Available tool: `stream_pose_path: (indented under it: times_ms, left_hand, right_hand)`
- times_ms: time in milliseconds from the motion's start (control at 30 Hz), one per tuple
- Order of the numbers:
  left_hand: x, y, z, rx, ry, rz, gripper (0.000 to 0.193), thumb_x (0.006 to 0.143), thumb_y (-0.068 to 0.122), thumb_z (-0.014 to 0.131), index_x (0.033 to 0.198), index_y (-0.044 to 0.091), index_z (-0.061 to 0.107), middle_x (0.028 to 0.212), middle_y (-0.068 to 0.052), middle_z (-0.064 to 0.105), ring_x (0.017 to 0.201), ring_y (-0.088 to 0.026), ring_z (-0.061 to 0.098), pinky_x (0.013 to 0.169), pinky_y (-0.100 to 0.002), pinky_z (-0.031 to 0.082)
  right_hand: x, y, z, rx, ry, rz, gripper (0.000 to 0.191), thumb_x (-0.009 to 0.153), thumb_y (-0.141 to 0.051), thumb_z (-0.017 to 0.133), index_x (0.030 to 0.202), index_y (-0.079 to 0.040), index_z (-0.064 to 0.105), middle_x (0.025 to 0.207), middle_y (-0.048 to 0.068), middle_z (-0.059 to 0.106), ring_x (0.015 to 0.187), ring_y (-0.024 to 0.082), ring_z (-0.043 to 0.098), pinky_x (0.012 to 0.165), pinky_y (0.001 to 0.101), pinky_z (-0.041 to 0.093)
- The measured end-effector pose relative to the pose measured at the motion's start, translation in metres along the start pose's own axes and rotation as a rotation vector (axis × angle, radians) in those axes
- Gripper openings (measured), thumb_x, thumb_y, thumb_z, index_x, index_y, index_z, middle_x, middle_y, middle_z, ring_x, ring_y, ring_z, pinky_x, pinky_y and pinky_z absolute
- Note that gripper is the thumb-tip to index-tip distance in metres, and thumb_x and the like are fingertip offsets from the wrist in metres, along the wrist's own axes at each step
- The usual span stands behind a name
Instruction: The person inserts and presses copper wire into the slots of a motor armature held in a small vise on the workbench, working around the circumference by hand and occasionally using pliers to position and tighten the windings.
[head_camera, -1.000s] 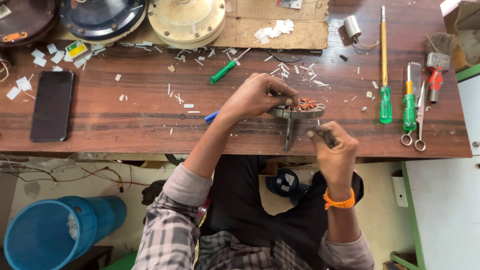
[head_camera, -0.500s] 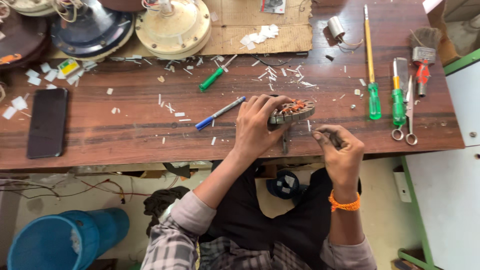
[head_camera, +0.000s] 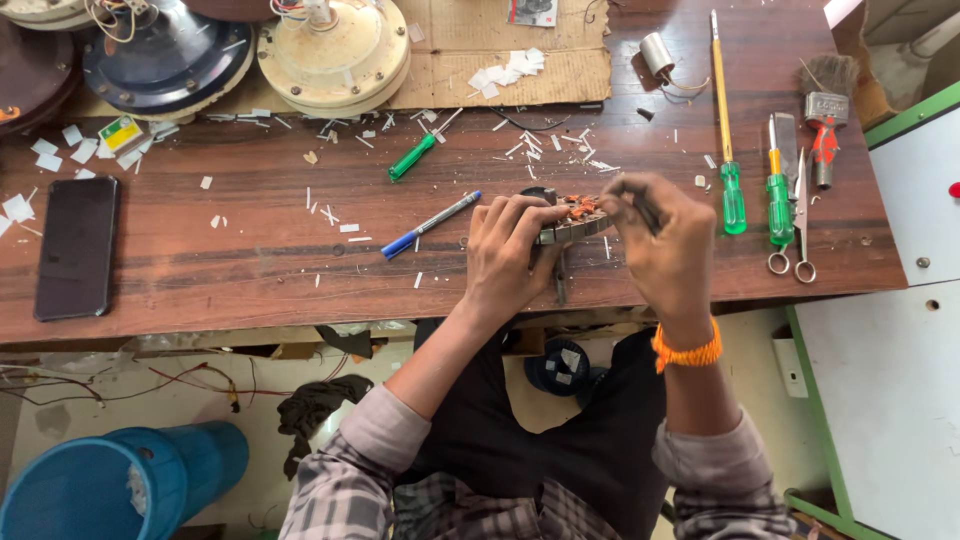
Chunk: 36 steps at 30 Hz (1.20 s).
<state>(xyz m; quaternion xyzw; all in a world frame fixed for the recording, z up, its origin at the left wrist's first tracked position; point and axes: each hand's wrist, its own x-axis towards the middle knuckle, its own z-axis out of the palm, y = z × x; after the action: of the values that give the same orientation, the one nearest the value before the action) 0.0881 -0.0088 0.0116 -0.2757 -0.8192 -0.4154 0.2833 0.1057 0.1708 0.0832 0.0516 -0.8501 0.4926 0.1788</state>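
Note:
A round motor stator (head_camera: 573, 218) with copper-orange windings rests at the front edge of the wooden workbench (head_camera: 250, 270). My left hand (head_camera: 507, 255) grips its left side from the front. My right hand (head_camera: 661, 245) is closed on a thin dark tool (head_camera: 640, 203) whose tip points at the stator's windings. An orange band circles my right wrist. A blue pen (head_camera: 430, 225) lies just left of my left hand.
A black phone (head_camera: 76, 247) lies at the left. Fan motor housings (head_camera: 335, 50) stand at the back. Green screwdrivers (head_camera: 729, 150), scissors (head_camera: 795, 230) and a brush sit at the right. Paper scraps litter the bench. A blue bucket (head_camera: 110, 485) stands below.
My right hand has risen from the bench's front edge to the stator's right side with the tool. My left hand has shifted its grip on the stator. The camera view has moved closer.

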Motion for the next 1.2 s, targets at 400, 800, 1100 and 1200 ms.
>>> stream_pose_path:
  times_ms: [400,800,1100,1200]
  left_hand:
    - [0.015,-0.014,-0.013,-0.491,-0.059,-0.339,0.051,0.095,0.04,0.071,0.135,0.012,0.057,0.098,-0.002,0.073,0.093,-0.016,0.07,0.085,-0.033,0.051]
    - [0.045,-0.073,-0.013,-0.661,-0.401,-0.174,0.022,0.091,0.026,0.078,0.109,0.015,0.082,0.1,-0.006,0.075,0.089,-0.015,0.068,0.072,-0.033,0.057]
    - [0.06,-0.052,-0.032,-0.436,-0.438,-0.147,0.021,0.086,0.023,0.081,0.107,0.019,0.082,0.097,-0.004,0.079,0.099,-0.021,0.074,0.085,-0.035,0.057]
    - [0.062,-0.054,-0.029,-0.433,-0.427,-0.12,0.021,0.086,0.024,0.081,0.107,0.019,0.081,0.102,-0.005,0.08,0.109,-0.023,0.074,0.095,-0.036,0.056]
  right_hand:
    - [0.07,0.014,0.024,-0.311,-0.211,-0.329,0.017,0.098,-0.012,0.078,0.111,-0.001,0.074,0.089,0.014,0.074,0.066,0.019,0.067,0.064,0.0338,0.05]
    - [0.02,-0.016,0.014,-0.283,-0.19,-0.145,0.013,0.097,-0.007,0.076,0.109,-0.004,0.074,0.074,0.007,0.07,0.06,0.009,0.057,0.053,0.0279,0.043]
    - [-0.042,-0.014,0.031,-0.079,-0.03,-0.012,0.011,0.094,0.0,0.075,0.104,-0.002,0.072,0.074,-0.001,0.064,0.063,0.001,0.047,0.056,0.021,0.038]
    - [-0.048,-0.006,0.031,-0.013,0.012,0.006,0.009,0.094,0.002,0.075,0.102,-0.001,0.071,0.076,-0.003,0.065,0.064,0.0,0.046,0.056,0.0202,0.036]
